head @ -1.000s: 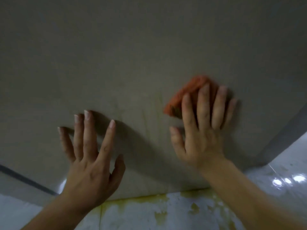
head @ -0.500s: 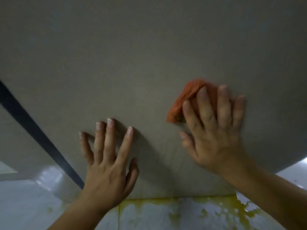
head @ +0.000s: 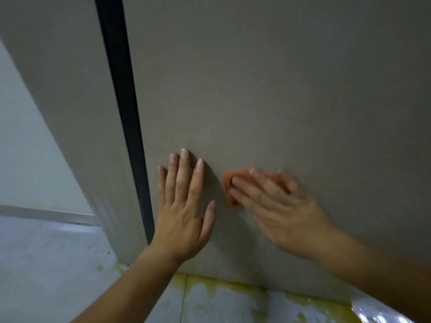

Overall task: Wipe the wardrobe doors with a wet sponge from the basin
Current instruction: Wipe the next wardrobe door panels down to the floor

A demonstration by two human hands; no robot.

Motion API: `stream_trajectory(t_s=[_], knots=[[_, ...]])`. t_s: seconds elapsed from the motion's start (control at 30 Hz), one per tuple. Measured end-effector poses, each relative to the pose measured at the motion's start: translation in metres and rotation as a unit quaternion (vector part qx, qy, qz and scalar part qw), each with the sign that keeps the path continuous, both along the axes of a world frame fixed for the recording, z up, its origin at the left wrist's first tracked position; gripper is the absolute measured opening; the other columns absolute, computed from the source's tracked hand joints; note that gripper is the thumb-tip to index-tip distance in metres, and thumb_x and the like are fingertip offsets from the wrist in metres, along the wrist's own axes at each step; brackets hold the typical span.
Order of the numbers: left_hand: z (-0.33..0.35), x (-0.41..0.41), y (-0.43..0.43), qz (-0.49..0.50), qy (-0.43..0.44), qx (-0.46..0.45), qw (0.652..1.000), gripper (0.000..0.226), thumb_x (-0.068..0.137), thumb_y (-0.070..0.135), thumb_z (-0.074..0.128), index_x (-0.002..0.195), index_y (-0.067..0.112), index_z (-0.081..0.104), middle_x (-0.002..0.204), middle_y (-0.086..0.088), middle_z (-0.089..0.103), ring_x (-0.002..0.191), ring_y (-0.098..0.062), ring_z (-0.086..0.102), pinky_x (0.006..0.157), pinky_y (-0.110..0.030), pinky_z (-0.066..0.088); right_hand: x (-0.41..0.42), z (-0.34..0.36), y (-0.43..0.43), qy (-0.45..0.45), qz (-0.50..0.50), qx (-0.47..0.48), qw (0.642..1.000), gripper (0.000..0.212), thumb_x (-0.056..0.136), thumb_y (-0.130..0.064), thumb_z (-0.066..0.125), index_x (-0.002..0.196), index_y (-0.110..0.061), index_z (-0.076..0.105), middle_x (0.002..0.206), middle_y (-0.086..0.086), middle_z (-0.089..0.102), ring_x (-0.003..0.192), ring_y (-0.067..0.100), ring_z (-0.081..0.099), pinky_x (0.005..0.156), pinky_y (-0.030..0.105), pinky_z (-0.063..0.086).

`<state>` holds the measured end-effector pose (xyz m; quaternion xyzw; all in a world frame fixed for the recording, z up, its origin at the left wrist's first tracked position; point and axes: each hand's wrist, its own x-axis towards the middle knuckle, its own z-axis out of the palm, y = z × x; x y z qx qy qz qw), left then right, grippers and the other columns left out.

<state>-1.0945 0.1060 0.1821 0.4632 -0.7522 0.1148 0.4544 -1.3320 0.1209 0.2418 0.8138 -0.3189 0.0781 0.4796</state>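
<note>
Orange sponge point(head: 229, 187) is pressed flat against the lower wardrobe door point(head: 279, 101) under the blurred right hand point(head: 277, 206), apparently pinned by extended fingers rather than gripped. Nothing is held by the left hand point(head: 184, 206), spread open against the door just beside it. Even pressure and overlapping strokes toward the dark door gap point(head: 126, 113) are advised.

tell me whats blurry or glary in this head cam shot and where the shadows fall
Head view: the right hand and the orange sponge under it are smeared by motion blur; the left hand, flat on the wardrobe door, is sharp and casts a soft shadow to its right; white glare sits on the wet floor at bottom right; the dark gap between doors bows from wide-angle distortion; light is dim overall.
</note>
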Motion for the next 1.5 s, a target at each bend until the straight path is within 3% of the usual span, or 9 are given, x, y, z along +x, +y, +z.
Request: stream_trajectory(t_s=[0.13,0.23,0.3,0.4,0.7,0.83,1.13,1.3,1.5], knots=[[0.007,0.003,0.011,-0.019,0.073,0.001,0.997,0.064,0.105,0.034,0.038,0.158,0.004,0.018,0.169,-0.018,0.004,0.157,-0.038,0.006,0.126,-0.057,0.013,0.014,0.013,-0.005,0.029,0.056,0.014,0.998,0.071,0.093,-0.025,0.056,0.159,-0.013,0.032,0.168,0.004,0.024,0.156,0.025,0.022,0.128,0.046,0.008],[0.011,0.018,0.025,0.008,0.148,0.032,0.988,0.063,0.104,0.03,0.039,0.158,0.002,0.021,0.169,-0.015,0.01,0.157,-0.03,0.013,0.126,-0.05,0.019,0.066,0.06,-0.024,0.026,0.064,-0.008,0.998,0.067,0.103,-0.034,0.035,0.163,-0.01,0.014,0.171,0.011,0.002,0.158,0.03,-0.002,0.126,0.052,-0.008],[0.011,0.032,0.034,0.034,0.134,0.054,0.989,0.063,0.105,0.033,0.037,0.159,0.003,0.021,0.169,-0.01,0.017,0.157,-0.021,0.017,0.127,-0.037,0.019,0.087,0.066,-0.03,0.058,0.04,-0.028,0.997,0.072,0.105,-0.041,0.023,0.162,-0.007,-0.006,0.168,0.016,-0.019,0.154,0.035,-0.02,0.12,0.053,-0.023],[0.013,0.04,0.043,0.071,0.11,0.083,0.988,0.064,0.105,0.04,0.034,0.161,0.011,0.02,0.169,-0.005,0.019,0.156,-0.01,0.017,0.126,-0.024,0.016,0.082,0.046,-0.029,0.103,0.065,-0.005,0.993,0.074,0.103,-0.039,0.034,0.162,-0.006,0.001,0.168,0.018,-0.015,0.155,0.037,-0.017,0.12,0.054,-0.023],[0.021,-0.058,0.046,0.125,0.147,0.164,0.967,0.071,0.107,0.043,0.028,0.162,0.021,-0.011,0.166,0.003,-0.032,0.155,-0.016,-0.023,0.128,-0.043,0.003,0.019,0.105,-0.025,0.083,0.163,0.032,0.983,0.073,0.091,-0.034,0.059,0.156,-0.009,0.038,0.167,0.019,0.021,0.155,0.039,0.016,0.126,0.055,0.015],[0.027,-0.081,0.044,0.224,0.175,0.169,0.944,0.069,0.104,0.053,0.013,0.163,0.022,-0.007,0.168,0.003,-0.024,0.155,-0.014,-0.019,0.129,-0.043,0.0,0.015,0.123,-0.02,0.072,0.149,0.044,0.985,0.066,0.094,-0.035,0.049,0.153,-0.007,0.043,0.165,0.021,0.024,0.155,0.039,0.015,0.126,0.056,0.013],[0.065,-0.096,0.006,0.099,0.456,0.135,0.874,0.07,0.106,0.051,0.021,0.153,0.032,-0.027,0.159,0.019,-0.039,0.147,0.005,-0.031,0.128,-0.041,-0.009,0.011,0.118,-0.029,0.078,0.122,0.031,0.989,0.066,0.098,-0.036,0.037,0.155,-0.001,0.035,0.167,0.023,0.013,0.157,0.039,0.004,0.127,0.057,0.005],[0.111,0.002,-0.042,0.172,0.424,-0.003,0.889,0.073,0.103,0.054,0.021,0.162,0.021,-0.007,0.17,0.005,-0.02,0.155,-0.01,-0.021,0.128,-0.046,-0.008,0.044,0.103,-0.034,0.051,0.128,0.036,0.99,0.069,0.096,-0.041,0.04,0.152,-0.001,0.04,0.167,0.023,0.016,0.157,0.039,0.008,0.125,0.06,0.006],[0.003,-0.023,-0.023,0.121,0.495,0.044,0.859,0.07,0.1,0.052,0.036,0.136,0.075,-0.019,0.168,0.011,-0.022,0.156,-0.01,-0.018,0.128,-0.054,0.003,0.083,0.069,-0.037,0.073,0.114,0.055,0.989,0.071,0.096,-0.041,0.033,0.154,-0.001,0.035,0.167,0.023,0.013,0.157,0.039,0.006,0.125,0.06,0.002]])
